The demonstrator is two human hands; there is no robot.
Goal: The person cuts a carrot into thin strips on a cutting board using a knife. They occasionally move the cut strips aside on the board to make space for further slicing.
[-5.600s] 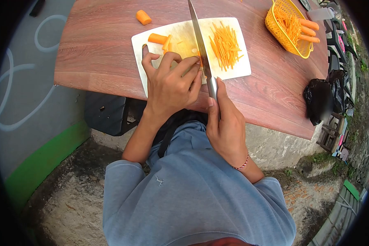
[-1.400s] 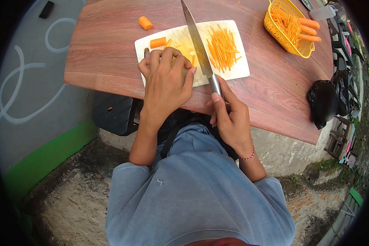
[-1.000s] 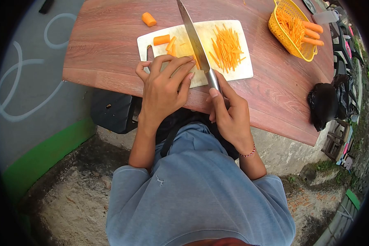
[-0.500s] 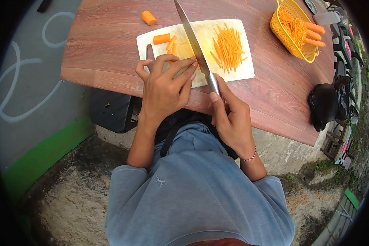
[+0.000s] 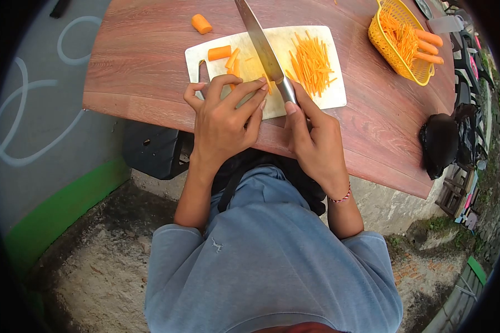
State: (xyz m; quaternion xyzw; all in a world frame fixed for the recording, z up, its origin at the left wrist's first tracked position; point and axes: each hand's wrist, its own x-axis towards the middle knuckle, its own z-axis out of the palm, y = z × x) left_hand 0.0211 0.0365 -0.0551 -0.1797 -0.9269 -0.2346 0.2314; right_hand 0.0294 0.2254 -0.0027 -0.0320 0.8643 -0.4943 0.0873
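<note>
My right hand (image 5: 316, 141) is wrapped round the handle of a large knife (image 5: 261, 45), whose blade points away across the white cutting board (image 5: 339, 91). My left hand (image 5: 225, 122) rests on the board's near side, its fingertips pressed on a small carrot piece (image 5: 270, 86) beside the blade. A heap of carrot strips (image 5: 312, 64) lies right of the knife. Left of it are a carrot chunk (image 5: 219, 53) and several thick carrot slices (image 5: 233, 57). Another carrot chunk (image 5: 201, 24) sits on the table, behind the board.
On the wooden table (image 5: 133, 61), a yellow basket (image 5: 391, 53) at the back right holds shredded carrot and carrots (image 5: 429, 48). A clear plastic bottle (image 5: 445, 24) lies beyond it. A black plastic bag (image 5: 440, 139) is at the right edge. A black stool (image 5: 150, 150) stands below left.
My right hand and the knife have moved slightly forward, and the blade's heel is nearer my left fingertips. More of the orange piece shows beside the blade. My left hand has barely moved.
</note>
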